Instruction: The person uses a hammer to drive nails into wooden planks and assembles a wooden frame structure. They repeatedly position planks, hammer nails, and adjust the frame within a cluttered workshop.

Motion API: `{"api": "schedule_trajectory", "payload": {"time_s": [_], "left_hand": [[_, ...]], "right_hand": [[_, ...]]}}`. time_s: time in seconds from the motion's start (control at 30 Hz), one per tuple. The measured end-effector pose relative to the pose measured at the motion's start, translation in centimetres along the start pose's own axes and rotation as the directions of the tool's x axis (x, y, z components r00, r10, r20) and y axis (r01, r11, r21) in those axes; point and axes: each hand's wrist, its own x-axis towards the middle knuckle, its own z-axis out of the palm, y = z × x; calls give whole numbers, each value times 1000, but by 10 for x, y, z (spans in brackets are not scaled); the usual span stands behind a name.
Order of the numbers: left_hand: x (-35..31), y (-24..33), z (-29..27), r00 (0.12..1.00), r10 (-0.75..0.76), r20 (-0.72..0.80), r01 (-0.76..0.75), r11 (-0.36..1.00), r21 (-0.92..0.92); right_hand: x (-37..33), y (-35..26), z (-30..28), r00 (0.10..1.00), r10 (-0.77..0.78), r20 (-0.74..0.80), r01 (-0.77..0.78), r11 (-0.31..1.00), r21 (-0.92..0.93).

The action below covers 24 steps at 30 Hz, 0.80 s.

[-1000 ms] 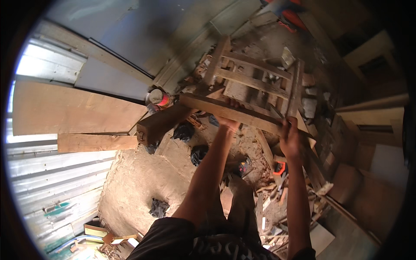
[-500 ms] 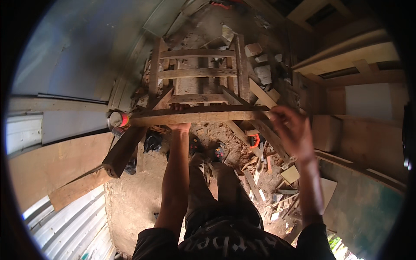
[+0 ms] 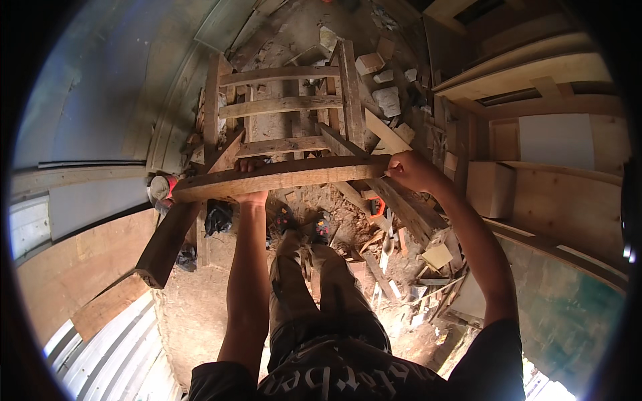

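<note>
A thick wooden beam (image 3: 294,176) lies crosswise in front of me over two sloping legs of a wooden frame (image 3: 281,105). My left hand (image 3: 251,196) is wrapped round the beam left of its middle, with the palm below and fingers showing behind it. At the beam's right end my right hand (image 3: 413,171) is closed in a pinch against the wood. What its fingertips hold, if anything, is too small to make out. The frame has two uprights joined by several slats, and its left leg (image 3: 167,247) slopes toward me.
An orange-and-black tool handle (image 3: 376,206) shows under the right leg. A can with a red band (image 3: 161,187) stands by the beam's left end. Wood scraps (image 3: 438,256) litter the ground at right. Wooden cabinet-like pieces (image 3: 535,180) stand on the right, grey panels (image 3: 93,93) on the left.
My right hand has come from just off the beam's right end to a pinch against it. My left hand keeps its hold. The whole view has shifted slightly.
</note>
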Motion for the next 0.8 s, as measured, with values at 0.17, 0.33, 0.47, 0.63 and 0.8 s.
{"api": "schedule_trajectory", "payload": {"time_s": [0.17,0.33,0.47,0.63,0.8], "left_hand": [[2,3,-6,997,29,-78,-26,999,33],[2,5,-10,997,35,-71,-30,998,63],[3,7,-12,995,34,-92,-28,997,66],[5,18,-21,991,31,-133,-16,994,112],[4,13,-20,999,-29,-25,31,997,64]], "right_hand": [[-4,8,5,998,-2,-59,6,998,61],[-10,39,-12,993,120,-7,-119,976,-185],[-16,35,-35,995,98,-36,-99,993,-56],[-5,12,0,997,39,-72,-42,999,-33],[-26,46,-24,984,179,15,-174,972,-157]]}}
